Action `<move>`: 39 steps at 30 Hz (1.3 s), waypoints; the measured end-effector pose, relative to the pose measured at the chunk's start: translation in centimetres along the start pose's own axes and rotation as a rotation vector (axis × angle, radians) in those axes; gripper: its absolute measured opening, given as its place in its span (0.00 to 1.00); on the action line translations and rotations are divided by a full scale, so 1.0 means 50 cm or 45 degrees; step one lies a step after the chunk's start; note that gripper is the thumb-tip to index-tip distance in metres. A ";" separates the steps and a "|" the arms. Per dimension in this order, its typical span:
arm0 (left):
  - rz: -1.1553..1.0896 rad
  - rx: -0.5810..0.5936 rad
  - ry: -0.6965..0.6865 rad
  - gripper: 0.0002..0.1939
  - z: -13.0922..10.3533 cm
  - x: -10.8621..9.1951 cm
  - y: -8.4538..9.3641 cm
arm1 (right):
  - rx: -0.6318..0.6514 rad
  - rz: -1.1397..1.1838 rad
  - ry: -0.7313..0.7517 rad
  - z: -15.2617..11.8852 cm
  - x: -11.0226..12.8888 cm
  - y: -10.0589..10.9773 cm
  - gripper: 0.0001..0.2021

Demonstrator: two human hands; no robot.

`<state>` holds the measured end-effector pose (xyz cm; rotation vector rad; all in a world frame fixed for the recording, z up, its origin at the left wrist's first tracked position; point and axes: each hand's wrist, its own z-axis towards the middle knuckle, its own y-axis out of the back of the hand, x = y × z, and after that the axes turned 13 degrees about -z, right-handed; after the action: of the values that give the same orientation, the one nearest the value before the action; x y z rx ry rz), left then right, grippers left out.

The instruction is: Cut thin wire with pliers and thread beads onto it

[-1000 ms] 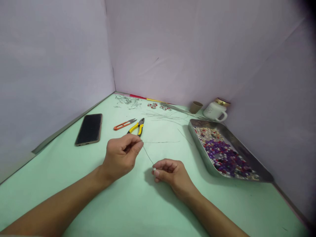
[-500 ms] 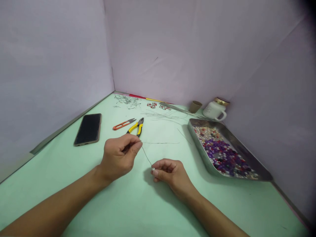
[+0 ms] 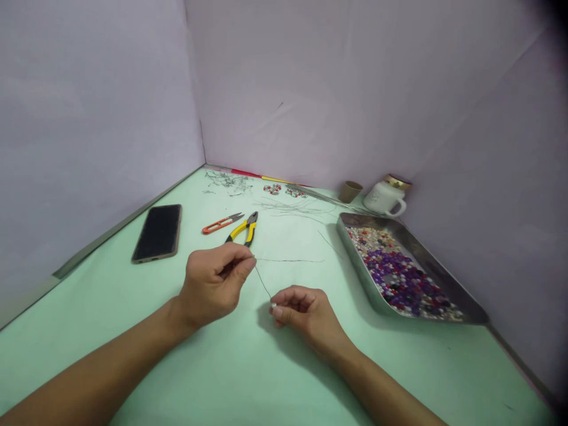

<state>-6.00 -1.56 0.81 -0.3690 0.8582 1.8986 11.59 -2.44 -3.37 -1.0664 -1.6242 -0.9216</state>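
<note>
Thumb and forefinger of my left hand (image 3: 219,278) pinch a thin dark wire (image 3: 262,281). One stretch of it slants down to my right hand (image 3: 302,310); another thin strand reaches out to the right from the left fingertips. Between my right thumb and forefinger sits a small white bead (image 3: 273,305), where the slanting wire ends; its hole is too small to make out. Just beyond my left hand lie yellow-and-black pliers (image 3: 245,228), their handles partly hidden behind it. Orange thread snips (image 3: 222,223) rest beside the pliers.
At right stands a metal tray (image 3: 361,278) of purple, red, white and clear beads (image 3: 406,278). A phone (image 3: 158,232) lies at left. Toward the back are loose wires (image 3: 297,206), beaded pieces (image 3: 296,193), tangled wire bits (image 3: 228,182), a brown cup (image 3: 349,191) and a lidded white mug (image 3: 385,197).
My right hand and the bead have shifted very slightly left. Both hands keep the same pinch, and the wire still runs between them.
</note>
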 end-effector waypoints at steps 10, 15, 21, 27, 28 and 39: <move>-0.019 0.064 0.012 0.05 -0.003 0.000 0.001 | 0.004 -0.039 0.032 -0.003 -0.002 -0.001 0.06; -0.215 0.131 0.516 0.07 0.006 -0.001 -0.011 | 0.007 -0.072 0.044 -0.007 0.000 -0.004 0.08; -0.885 0.198 1.583 0.07 0.010 0.042 -0.026 | -0.142 0.052 0.260 -0.026 0.004 0.014 0.15; -1.192 0.315 1.850 0.09 0.011 0.054 -0.019 | -0.674 0.241 0.591 -0.038 0.016 0.044 0.13; -1.197 0.325 1.861 0.08 0.010 0.052 -0.020 | -0.732 0.249 0.602 -0.037 0.019 0.048 0.12; -0.970 0.726 1.610 0.03 -0.011 0.014 -0.037 | -0.190 -0.112 0.205 -0.015 0.037 0.078 0.12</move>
<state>-4.79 -1.02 -0.72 -1.3506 1.6700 0.5055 15.19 -1.43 -1.06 -0.9999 -1.4968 -1.1724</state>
